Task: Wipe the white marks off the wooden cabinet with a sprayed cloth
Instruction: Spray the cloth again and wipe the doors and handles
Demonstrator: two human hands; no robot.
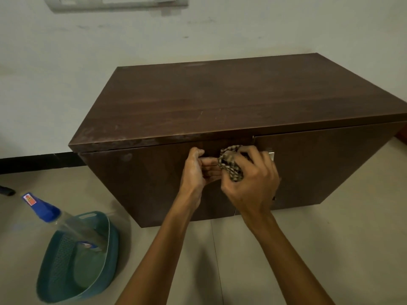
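A dark brown wooden cabinet (231,102) stands against the wall, with faint white smears along the front left of its top and a pale spot on its left door. In front of the doors, my right hand (253,181) grips a bunched, checked brown-and-cream cloth (231,166). My left hand (196,170) is curled beside it, its fingertips touching the cloth's left edge. A clear spray bottle (66,223) with a blue cap lies tilted across a teal basket on the floor at the lower left.
The teal plastic basket (59,280) sits on the tiled floor left of the cabinet. A metal latch (271,154) shows on the right door behind my right hand. A switch plate (116,2) is on the wall above.
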